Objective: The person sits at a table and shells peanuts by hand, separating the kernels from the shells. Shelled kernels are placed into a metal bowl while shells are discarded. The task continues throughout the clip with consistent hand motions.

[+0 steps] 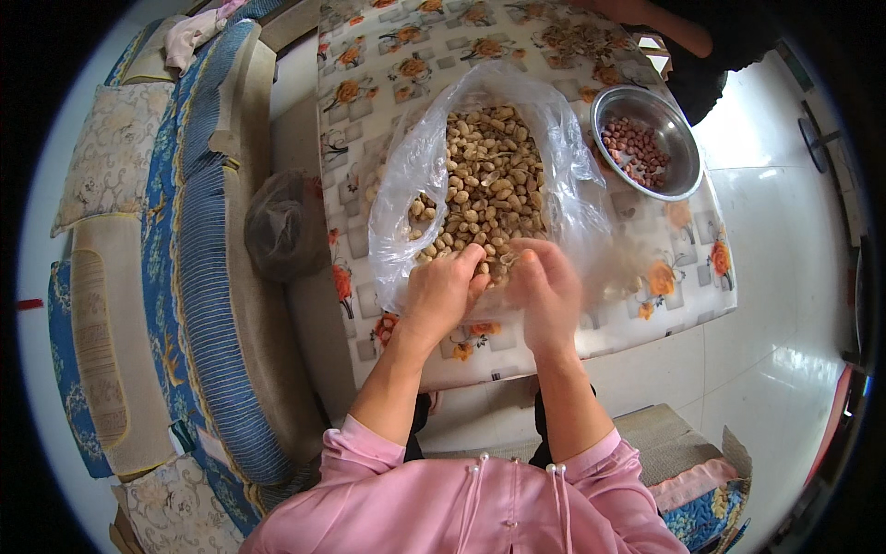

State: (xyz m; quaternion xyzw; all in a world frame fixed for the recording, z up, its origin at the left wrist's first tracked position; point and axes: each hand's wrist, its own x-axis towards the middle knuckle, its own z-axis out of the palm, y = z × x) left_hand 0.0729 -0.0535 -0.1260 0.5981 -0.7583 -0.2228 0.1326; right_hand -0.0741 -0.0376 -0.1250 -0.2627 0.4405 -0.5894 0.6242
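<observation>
An open clear plastic bag [408,173] full of unshelled peanuts [495,173] lies on the table. Over the bag's near edge my left hand [446,284] has its fingers curled, with a peanut at the fingertips. Close beside it on the right is my right hand [550,287], blurred, its thumb and fingers bent around what looks like a piece of shell; its exact grip is unclear. A metal bowl [692,173] holding reddish shelled peanuts [633,149] stands beyond the bag on the right. Some blurred shells lie right of my right hand.
The table has a flowered cover [484,48]. More peanut shells [581,41] lie at its far right, near another person's arm [664,28]. A dark plastic bag [284,228] is by the left table edge, beside a sofa [256,311]. A padded seat [657,436] is at lower right.
</observation>
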